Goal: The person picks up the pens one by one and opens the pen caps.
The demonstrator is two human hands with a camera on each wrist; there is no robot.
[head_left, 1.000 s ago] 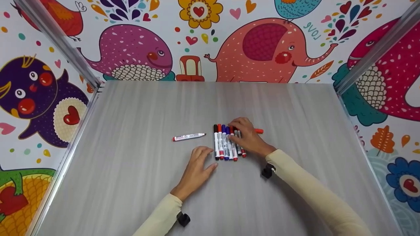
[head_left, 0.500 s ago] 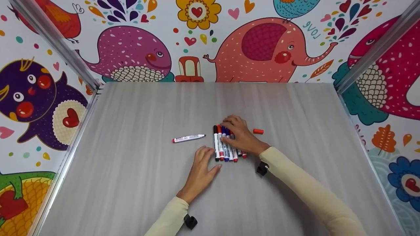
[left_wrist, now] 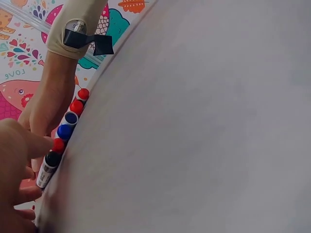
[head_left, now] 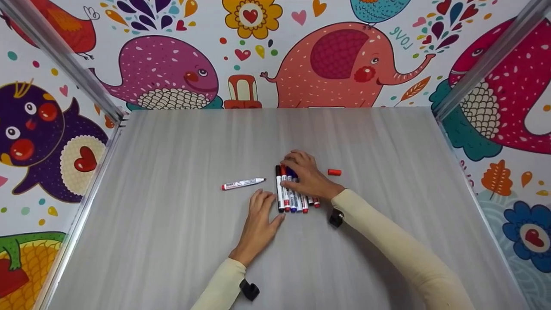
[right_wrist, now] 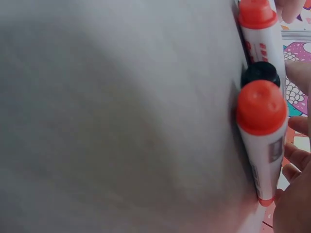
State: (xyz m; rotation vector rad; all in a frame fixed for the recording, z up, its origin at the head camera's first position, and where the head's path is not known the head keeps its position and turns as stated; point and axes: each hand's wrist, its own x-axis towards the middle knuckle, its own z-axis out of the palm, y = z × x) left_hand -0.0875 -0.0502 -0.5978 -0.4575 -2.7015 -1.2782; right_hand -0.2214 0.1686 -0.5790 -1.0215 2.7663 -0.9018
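Note:
Several whiteboard markers (head_left: 293, 201) with black, red and blue caps lie side by side on the grey table. My right hand (head_left: 306, 177) lies over their upper part, fingers bent loosely, thumb on the row; it hides several caps. In the right wrist view, a red-ended marker (right_wrist: 262, 114) lies close by this hand. My left hand (head_left: 257, 226) rests just left of the row's lower end, fingers spread and relaxed, near the black marker (left_wrist: 47, 167). An uncapped marker (head_left: 244, 184) with a red end lies apart at left, dark tip pointing right.
A loose red cap (head_left: 334, 172) lies right of my right hand. The grey table (head_left: 181, 142) has metal frame rails (head_left: 82, 215) along its sides. A cartoon-printed wall (head_left: 288, 56) stands behind it.
My right hand has slid left across the marker row, leaving the red cap fully in view. My left hand has shifted very slightly; the markers look unmoved.

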